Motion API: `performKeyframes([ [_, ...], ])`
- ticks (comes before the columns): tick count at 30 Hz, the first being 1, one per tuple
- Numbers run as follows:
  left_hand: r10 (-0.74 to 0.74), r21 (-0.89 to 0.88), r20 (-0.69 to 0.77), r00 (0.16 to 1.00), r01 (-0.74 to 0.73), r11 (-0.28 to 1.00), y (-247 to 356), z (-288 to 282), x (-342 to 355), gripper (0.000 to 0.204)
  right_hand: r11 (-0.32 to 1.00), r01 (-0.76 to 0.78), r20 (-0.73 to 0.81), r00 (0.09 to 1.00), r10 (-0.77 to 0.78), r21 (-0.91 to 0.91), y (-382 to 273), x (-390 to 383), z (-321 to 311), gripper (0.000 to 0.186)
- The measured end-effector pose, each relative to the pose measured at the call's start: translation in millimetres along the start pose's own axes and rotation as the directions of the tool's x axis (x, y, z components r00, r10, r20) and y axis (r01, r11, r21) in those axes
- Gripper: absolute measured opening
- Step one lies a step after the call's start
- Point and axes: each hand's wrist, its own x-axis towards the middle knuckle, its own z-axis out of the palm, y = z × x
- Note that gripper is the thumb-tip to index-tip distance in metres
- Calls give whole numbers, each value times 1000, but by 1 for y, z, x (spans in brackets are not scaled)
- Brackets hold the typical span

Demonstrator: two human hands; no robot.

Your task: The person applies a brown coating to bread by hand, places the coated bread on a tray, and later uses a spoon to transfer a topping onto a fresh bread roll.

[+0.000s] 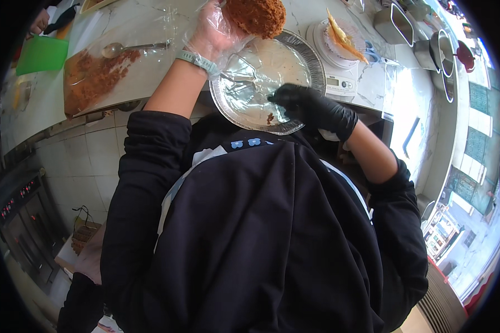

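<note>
My left hand (pixel 215 30), in a clear plastic glove, grips a round bun coated in brown, floss-like crumbs (pixel 259 16) at the top of the view. Below it lies a round foil pan (pixel 315 72) at the counter's front edge, its inside shiny with what looks like clear film. A small brown clump (pixel 270 118) rests inside the pan. My right hand (pixel 316 108) wears a black glove and hangs over the pan's right part. Its fingers are drawn together at the tips; what they pinch, if anything, I cannot make out.
To the left, a clear plastic sheet or bag (pixel 72 91) holds brown crumbs and a metal spoon (pixel 114 50). A green container (pixel 41 55) sits farther left, near another person's hand (pixel 40 22). Rightward are a scale (pixel 340 85), a pale bread piece (pixel 340 33) and metal containers (pixel 393 25).
</note>
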Motion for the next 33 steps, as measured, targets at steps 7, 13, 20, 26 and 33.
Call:
performKeyframes([
  [7,-34,-43,20,999,35,998,-2,2,-4,45,925,-65,65,997,44,375,-3,0,40,23],
  [13,-25,-3,12,1000,25,1000,-1,1,-4,47,853,34,2,999,-41,521,8,4,44,20],
  [20,14,146,-132,991,6,989,1,-19,-4,49,895,-316,295,929,224,315,-2,31,21,18],
  [26,-3,72,-99,995,10,997,4,-25,-4,49,736,-423,344,899,269,529,-8,36,19,18],
  [33,6,46,-93,996,-2,999,9,-22,-9,49,304,-243,202,966,163,921,-4,40,15,25],
])
